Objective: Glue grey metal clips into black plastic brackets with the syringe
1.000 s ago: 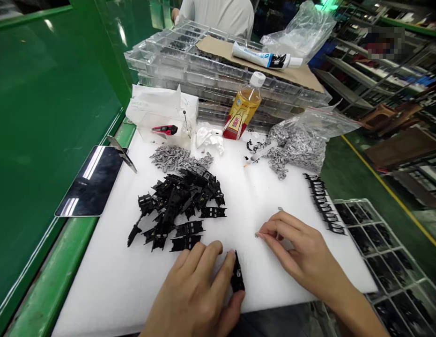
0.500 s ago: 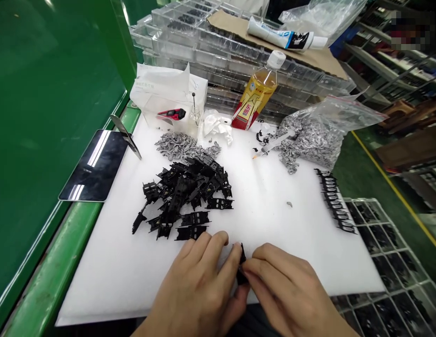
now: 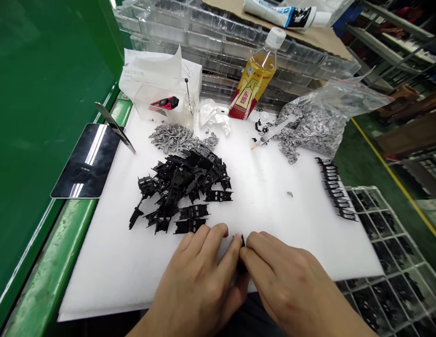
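Note:
Near the front edge of the white foam board [image 3: 295, 224], my left hand [image 3: 202, 276] pinches a small black plastic part [image 3: 242, 241] between thumb and index finger. From the other side, the fingertips of my right hand [image 3: 286, 271] are closed against the same part. Most of it is hidden by my fingers. Just beyond my left hand lies a pile of similar black plastic parts [image 3: 175, 187], with a few flat ones at its near side. Small grey curved pieces [image 3: 179, 138] are heaped behind that pile.
A zip bag of grey pieces [image 3: 312, 131], a syringe [image 3: 274, 135] and a drink bottle [image 3: 253, 77] stand at the back. Tweezers [image 3: 115, 127] lean over a tablet [image 3: 87, 164] at left. A row of black parts [image 3: 335, 189] lines the right edge, beside a compartment tray [image 3: 389, 262].
The view has tilted slightly, so the board's contents sit higher in the picture. My right fingers have closed further over the black part and now cover more of it.

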Demonstrator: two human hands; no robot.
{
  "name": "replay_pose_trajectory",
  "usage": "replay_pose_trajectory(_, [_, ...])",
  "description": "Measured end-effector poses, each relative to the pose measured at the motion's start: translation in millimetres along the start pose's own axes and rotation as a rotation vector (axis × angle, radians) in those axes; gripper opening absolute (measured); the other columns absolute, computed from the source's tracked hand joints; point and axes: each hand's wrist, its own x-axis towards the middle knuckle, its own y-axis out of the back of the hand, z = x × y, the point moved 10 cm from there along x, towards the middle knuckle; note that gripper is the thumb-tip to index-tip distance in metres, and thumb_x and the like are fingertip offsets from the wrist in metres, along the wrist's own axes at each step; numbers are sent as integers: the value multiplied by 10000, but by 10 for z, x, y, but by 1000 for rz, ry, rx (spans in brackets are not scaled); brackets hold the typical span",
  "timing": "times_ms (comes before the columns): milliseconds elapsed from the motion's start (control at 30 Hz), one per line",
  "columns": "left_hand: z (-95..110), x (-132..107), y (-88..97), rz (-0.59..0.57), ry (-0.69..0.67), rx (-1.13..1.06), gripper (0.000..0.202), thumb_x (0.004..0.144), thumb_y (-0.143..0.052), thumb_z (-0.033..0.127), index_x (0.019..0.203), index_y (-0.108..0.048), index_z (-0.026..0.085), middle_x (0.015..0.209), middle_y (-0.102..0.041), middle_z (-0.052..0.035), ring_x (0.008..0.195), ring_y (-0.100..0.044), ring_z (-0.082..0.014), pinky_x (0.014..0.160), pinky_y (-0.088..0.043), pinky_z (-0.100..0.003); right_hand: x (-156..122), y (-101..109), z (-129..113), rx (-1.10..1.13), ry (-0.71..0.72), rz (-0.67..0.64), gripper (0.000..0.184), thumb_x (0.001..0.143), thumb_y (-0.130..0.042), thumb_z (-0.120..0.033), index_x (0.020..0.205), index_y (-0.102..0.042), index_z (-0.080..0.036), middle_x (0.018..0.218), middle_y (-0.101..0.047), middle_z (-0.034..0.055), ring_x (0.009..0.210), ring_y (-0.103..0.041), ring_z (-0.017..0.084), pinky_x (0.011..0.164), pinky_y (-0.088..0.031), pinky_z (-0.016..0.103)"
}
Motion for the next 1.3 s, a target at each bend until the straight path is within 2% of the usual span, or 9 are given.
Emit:
replay_pose_trajectory(100, [-7,-9,-1,3,4,-15,422,1009,-621,287,1379,-637,84,1248,-622,-172,954,-556,-280,752,-494,-434,-30,-27,-2,20,-6,-36,303,821,-497,71,862,-592,-213,805,-606,20,633,-567,183,465,-356,347])
replay_pose_trajectory(167, [-14,-14,-3,2,8,-23,421,1005,-628,277,1383,-636,94,1259,-617,-167,964,-552,-281,761,-487,-437,-82,-40,82,86,-52,-65,268,903,-510,32,864,-595,-219,808,-588,11,631,-555,174,488,-376,346])
replay_pose_trajectory(300, [-31,-16,-14,-32,15,-77,431,1011,-635,264,1423,-617,138,1270,-634,-131,1010,-555,-277,808,-466,-445,-232,-37,447,440,-218,-65,135,1023,-612,-156,1112,-643,-252,1008,-639,10,882,-653,145,748,-555,266])
replay_pose_trajectory(400, [-29,-9,-40,-100,11,-169,500,1019,-608,203,1512,-539,160,1289,-673,-84,1018,-561,-249,816,-439,-434,-293,-41,598,534,-182,-33,427,1022,-626,-165,1430,-559,-272,1344,-640,53,1291,-601,165,1092,-527,266])
replay_pose_trajectory(500, [-41,7,-7,-112,25,-231,582,995,-541,86,1569,-460,135,1323,-682,-76,1028,-563,-230,839,-433,-424,-325,-158,570,502,-73,-89,606,1033,-569,-120,1602,-416,-262,1472,-618,68,1455,-487,184,1244,-440,341])
replay_pose_trajectory(600, [-41,20,71,-62,22,-271,529,971,-545,67,1496,-516,134,1316,-672,-84,1071,-572,-224,887,-446,-411,-361,-214,579,487,-59,-81,627,1034,-609,-137,1615,-403,-246,1400,-674,67,1392,-528,183,1182,-497,343])
replay_pose_trajectory(800, [-37,-21,106,40,-15,-241,242,977,-649,30,1188,-688,143,1123,-700,-67,975,-547,-200,834,-432,-386,-437,-186,618,481,-35,18,546,992,-686,-90,1503,-534,-208,1239,-740,58,1219,-605,182,1040,-556,329])
replay_pose_trajectory(967, [-58,-34,103,88,-13,-248,294,970,-645,-21,1229,-691,110,1180,-701,-90,1015,-544,-197,904,-469,-377,-444,-182,676,534,-68,110,462,972,-718,-80,1405,-602,-190,1194,-763,43,1177,-631,163,1030,-552,303])
replay_pose_trajectory(1300, [-67,10,117,93,22,-204,226,1012,-609,26,1194,-696,127,1095,-715,-77,935,-574,-184,822,-481,-360,-358,-207,731,594,-140,79,340,1001,-697,-135,1321,-630,-228,1149,-766,17,1102,-659,140,949,-566,278])
